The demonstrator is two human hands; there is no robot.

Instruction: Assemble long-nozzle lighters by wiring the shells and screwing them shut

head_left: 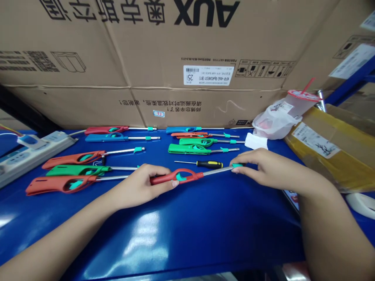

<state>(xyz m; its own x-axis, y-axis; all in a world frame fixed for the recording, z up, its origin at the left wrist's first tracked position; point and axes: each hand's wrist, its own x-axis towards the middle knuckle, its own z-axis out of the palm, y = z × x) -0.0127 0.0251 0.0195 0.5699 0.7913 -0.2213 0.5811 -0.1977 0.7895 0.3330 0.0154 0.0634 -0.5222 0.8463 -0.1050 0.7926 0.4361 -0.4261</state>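
Note:
A red long-nosed lighter point(195, 176) with a teal trigger is held level above the blue table point(187, 226). My left hand point(146, 185) is closed round its red handle, the thumb beside the trigger. At the far end of the metal tube, my right hand point(258, 169) pinches the teal tip piece point(237, 166) between thumb and fingers. Just behind the tube lies a yellow and black screwdriver point(209, 164). Beyond my left hand lie an orange lighter point(61, 184) and a green lighter point(79, 170), their tube ends partly hidden by that hand.
More lighters lie in rows at the back, among them a blue lighter point(107, 137) and a green lighter point(187, 149). A power strip point(35, 156) is at left. On the right are a bagged drink cup point(281, 113) and a taped box point(331, 156). A large carton point(146, 70) walls the back.

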